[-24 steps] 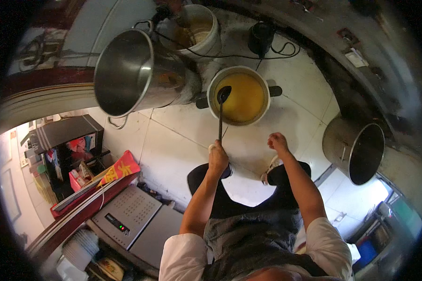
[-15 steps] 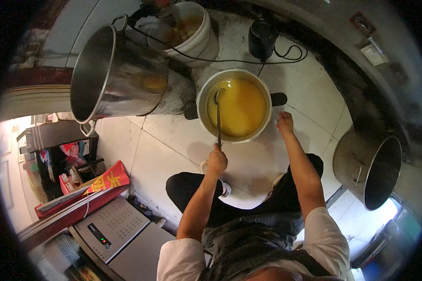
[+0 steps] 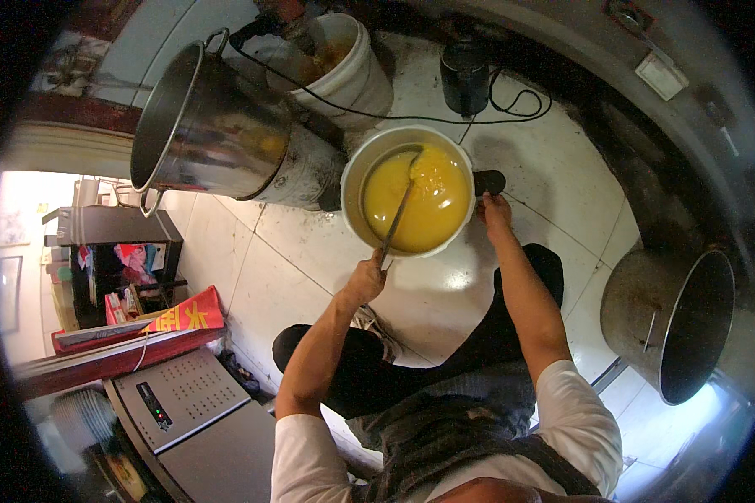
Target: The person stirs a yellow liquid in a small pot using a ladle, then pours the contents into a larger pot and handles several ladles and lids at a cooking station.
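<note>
A round, pale pot [image 3: 351, 205] with black side handles stands on the tiled floor in front of me, holding yellow liquid [image 3: 394, 194]. My left hand [image 3: 366, 281] is closed round the handle of a long metal ladle [image 3: 401, 208], at the pot's near rim. The ladle slants to the far side, its bowl sunk in the liquid and mostly hidden, where the surface is rippled. At the pot's right, my right hand [image 3: 495, 211] has its curled fingers against the black pot handle [image 3: 489, 182].
A large steel stockpot [image 3: 218, 126] lies tipped at the left, beside a white bucket [image 3: 352, 80]. Beyond the pot stands a black container [image 3: 465, 80] with a cable [image 3: 411, 109] near it. Another metal pot [image 3: 646, 314] is at the right, a grey cabinet [image 3: 201, 402] lower left.
The ladle's bowl has swung to the far right through the liquid, and my left hand has shifted left. My right hand has moved up to the pot handle.
</note>
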{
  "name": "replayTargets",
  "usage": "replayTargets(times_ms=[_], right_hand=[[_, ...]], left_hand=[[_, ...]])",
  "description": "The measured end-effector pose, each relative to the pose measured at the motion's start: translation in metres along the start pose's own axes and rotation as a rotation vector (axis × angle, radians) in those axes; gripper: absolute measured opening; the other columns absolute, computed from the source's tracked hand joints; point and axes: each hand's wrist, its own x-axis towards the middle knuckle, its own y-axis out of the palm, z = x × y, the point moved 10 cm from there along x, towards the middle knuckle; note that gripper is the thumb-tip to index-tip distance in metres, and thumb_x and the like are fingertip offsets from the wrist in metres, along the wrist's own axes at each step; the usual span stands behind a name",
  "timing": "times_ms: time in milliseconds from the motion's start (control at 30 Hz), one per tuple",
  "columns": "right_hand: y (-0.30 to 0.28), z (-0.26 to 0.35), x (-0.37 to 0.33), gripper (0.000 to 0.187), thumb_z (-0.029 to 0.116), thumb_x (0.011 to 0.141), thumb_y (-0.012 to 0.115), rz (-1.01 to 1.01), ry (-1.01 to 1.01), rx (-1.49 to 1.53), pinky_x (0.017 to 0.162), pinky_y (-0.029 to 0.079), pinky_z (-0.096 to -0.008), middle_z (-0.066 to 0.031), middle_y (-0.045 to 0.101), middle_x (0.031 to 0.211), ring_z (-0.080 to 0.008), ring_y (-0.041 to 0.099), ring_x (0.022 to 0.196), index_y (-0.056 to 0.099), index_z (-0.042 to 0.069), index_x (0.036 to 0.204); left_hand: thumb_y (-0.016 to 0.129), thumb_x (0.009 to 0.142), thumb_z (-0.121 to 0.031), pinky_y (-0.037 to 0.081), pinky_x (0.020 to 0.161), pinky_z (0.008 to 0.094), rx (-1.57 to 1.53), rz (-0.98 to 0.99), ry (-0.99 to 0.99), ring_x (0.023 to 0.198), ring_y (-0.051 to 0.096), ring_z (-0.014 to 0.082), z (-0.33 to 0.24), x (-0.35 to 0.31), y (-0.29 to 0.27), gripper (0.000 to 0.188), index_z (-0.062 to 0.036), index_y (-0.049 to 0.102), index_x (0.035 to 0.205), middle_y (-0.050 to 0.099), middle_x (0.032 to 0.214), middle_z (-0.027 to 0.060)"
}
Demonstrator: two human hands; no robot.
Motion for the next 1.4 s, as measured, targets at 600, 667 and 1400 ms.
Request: replayTargets(times_ms=[600,667,1400], right_hand=[[-0.01,0.002,0.013,0.015,0.011,0.086,0.056,0.058,0.158,0.298,0.051,0.048,-0.0276,-0.0074,0.051,0.075,-0.0168,0.051,0.059,0.049,-0.003,0.088],[-0.01,-0.004,0.011,0.015,0.01,0.085,0.056,0.018,0.155,0.294,0.051,0.048,-0.0267,-0.0072,0.052,0.077,-0.0156,0.05,0.058,0.049,-0.003,0.089],[-0.022,-0.019,-0.003,0.018,0.007,0.081,0.059,-0.013,0.156,0.253,0.057,0.055,-0.0301,-0.0094,0.056,0.075,-0.018,0.056,0.058,0.048,-0.001,0.094]], left_hand=[[0.04,0.085,-0.008,0.053,0.054,0.0358,0.965,0.391,-0.005,0.068,0.063,0.0295,-0.04,-0.075,-0.088,0.046,-0.0022,0.029,0.129,0.056,0.09,0.0174],[0.04,0.085,-0.008,0.052,0.053,0.0361,0.973,0.35,-0.066,0.067,0.063,0.0291,-0.032,-0.082,-0.097,0.046,-0.0026,0.028,0.129,0.056,0.089,0.0173],[0.043,0.083,-0.008,0.053,0.057,0.0344,0.94,0.075,-0.277,0.071,0.063,0.0281,0.004,0.014,-0.053,0.055,-0.0033,0.024,0.134,0.056,0.088,0.0178]])
